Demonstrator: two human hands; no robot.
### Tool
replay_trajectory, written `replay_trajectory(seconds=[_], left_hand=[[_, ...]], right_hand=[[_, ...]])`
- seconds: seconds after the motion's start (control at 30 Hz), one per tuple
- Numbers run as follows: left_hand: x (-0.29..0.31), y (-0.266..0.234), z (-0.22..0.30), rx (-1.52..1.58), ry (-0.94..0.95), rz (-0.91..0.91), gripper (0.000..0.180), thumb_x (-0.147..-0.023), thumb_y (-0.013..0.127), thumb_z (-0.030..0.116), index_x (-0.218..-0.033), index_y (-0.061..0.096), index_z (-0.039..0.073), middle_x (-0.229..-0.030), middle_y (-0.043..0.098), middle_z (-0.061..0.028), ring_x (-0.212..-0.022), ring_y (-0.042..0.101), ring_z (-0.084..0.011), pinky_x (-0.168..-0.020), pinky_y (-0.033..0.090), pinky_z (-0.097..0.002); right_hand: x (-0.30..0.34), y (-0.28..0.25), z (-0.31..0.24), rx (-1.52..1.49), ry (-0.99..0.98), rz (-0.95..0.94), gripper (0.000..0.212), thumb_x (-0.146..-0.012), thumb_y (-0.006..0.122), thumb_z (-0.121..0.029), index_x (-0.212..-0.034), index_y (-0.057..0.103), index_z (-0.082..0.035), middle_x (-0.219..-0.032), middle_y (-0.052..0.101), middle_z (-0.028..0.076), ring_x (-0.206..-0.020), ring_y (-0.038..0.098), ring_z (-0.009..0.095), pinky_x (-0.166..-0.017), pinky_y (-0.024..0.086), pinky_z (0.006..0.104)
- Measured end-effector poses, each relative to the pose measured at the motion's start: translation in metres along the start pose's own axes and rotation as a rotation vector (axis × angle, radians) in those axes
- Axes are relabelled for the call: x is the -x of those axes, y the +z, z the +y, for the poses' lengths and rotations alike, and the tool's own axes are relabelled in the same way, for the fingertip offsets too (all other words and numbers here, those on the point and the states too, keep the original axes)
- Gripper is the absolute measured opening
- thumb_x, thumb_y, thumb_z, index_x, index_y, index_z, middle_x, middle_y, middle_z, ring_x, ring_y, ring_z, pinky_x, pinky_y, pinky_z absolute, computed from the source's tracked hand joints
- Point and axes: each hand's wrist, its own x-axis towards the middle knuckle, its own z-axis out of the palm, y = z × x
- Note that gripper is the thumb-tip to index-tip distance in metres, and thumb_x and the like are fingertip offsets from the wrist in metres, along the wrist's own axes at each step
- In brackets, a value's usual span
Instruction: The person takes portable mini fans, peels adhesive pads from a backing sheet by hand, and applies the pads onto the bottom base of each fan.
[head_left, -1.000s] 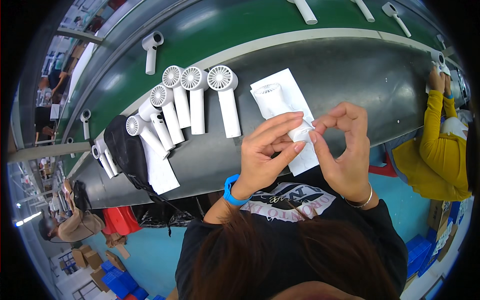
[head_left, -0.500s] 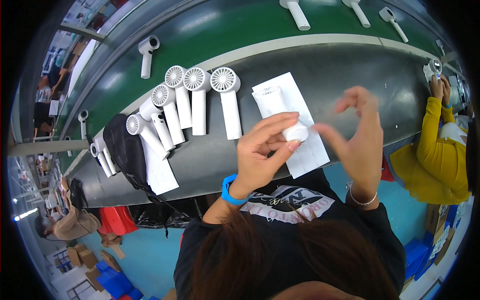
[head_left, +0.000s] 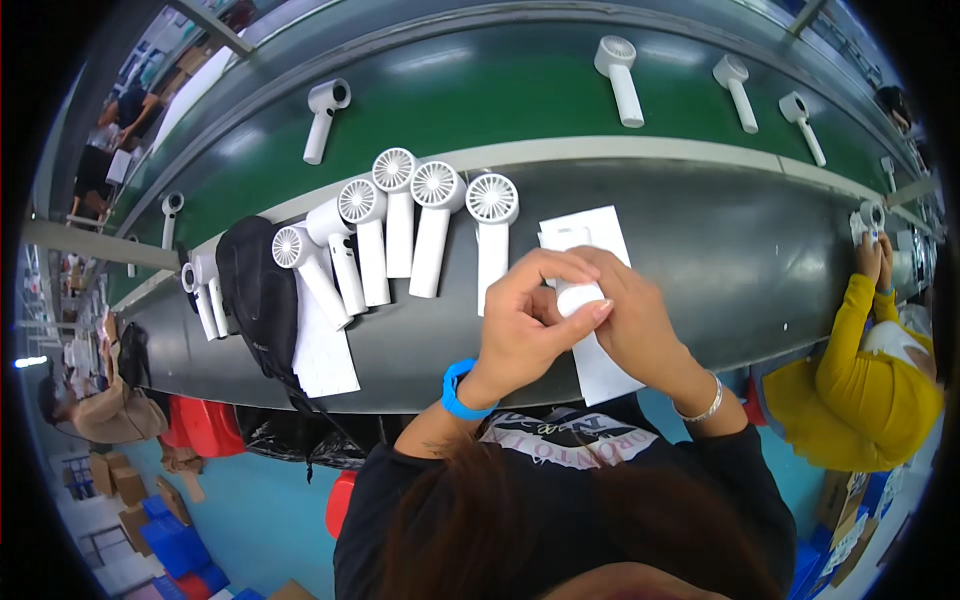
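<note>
In front of my chest my left hand (head_left: pixel 525 320) grips a white handheld fan (head_left: pixel 578 298), its rounded handle end showing between thumb and fingers. My right hand (head_left: pixel 640 325) curls over the same fan from the right, its fingertips meeting those of my left. Most of the fan is covered by the two hands. Beneath them a white paper sheet (head_left: pixel 606 375) lies on the dark worktop (head_left: pixel 720 260). Just left of my hands rests another white fan (head_left: pixel 493 240), the nearest of a row of several lying with grilles up.
A black bag (head_left: pixel 255 300) and a second paper sheet (head_left: pixel 325 350) lie left of the row. Beyond a pale rail, a green conveyor belt (head_left: pixel 450 105) carries spaced-out white fans. At the far right a person in yellow sleeves (head_left: pixel 845 350) handles a fan.
My right hand, held apart with fingers spread, has come in and closed over the fan. My left hand keeps its grip. The view has shifted, showing more of the belt.
</note>
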Motion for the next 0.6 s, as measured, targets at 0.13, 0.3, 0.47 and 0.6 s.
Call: replay_trajectory(seconds=[0.13, 0.3, 0.47, 0.6], left_hand=[[0.002, -0.002, -0.011, -0.097, 0.145, -0.001, 0.006, -0.084, 0.059, 0.004, -0.086, 0.057, -0.001, -0.092, 0.06, -0.0105, -0.052, 0.05, -0.0045, -0.04, 0.037, -0.0156], [-0.01, -0.013, -0.024, 0.145, 0.018, 0.223, 0.011, -0.089, 0.052, 0.009, -0.093, 0.057, 0.0, -0.097, 0.06, -0.0101, -0.053, 0.051, -0.0056, -0.044, 0.039, -0.0166], [-0.006, -0.01, -0.049, -0.199, 0.159, 0.197, 0.013, -0.085, 0.054, 0.003, -0.097, 0.056, -0.001, -0.102, 0.059, -0.0099, -0.063, 0.056, -0.0081, -0.051, 0.044, -0.0188], [-0.011, -0.002, -0.064, -0.491, 0.242, 0.04, 0.02, -0.079, 0.06, 0.004, -0.098, 0.056, 0.0, -0.102, 0.058, -0.0128, -0.08, 0.059, -0.021, -0.06, 0.048, -0.0266]], right_hand=[[-0.007, -0.013, 0.002, 0.032, 0.01, -0.165, 0.04, -0.07, 0.054, 0.005, -0.109, 0.053, -0.004, -0.111, 0.056, 0.008, -0.088, 0.057, 0.031, -0.074, 0.047, 0.0378], [-0.043, -0.03, 0.026, 0.186, -0.205, -0.069, 0.046, -0.068, 0.05, 0.012, -0.111, 0.055, -0.003, -0.114, 0.055, 0.016, -0.102, 0.055, 0.034, -0.084, 0.046, 0.0368], [-0.143, -0.006, 0.081, 0.348, -0.119, -0.034, 0.056, -0.065, 0.047, 0.016, -0.116, 0.048, -0.004, -0.129, 0.042, 0.018, -0.112, 0.048, 0.036, -0.092, 0.04, 0.0372], [-0.2, 0.037, 0.185, 0.584, -0.258, -0.001, 0.06, -0.065, 0.045, 0.017, -0.121, 0.046, -0.007, -0.134, 0.038, 0.017, -0.111, 0.047, 0.037, -0.091, 0.041, 0.0401]])
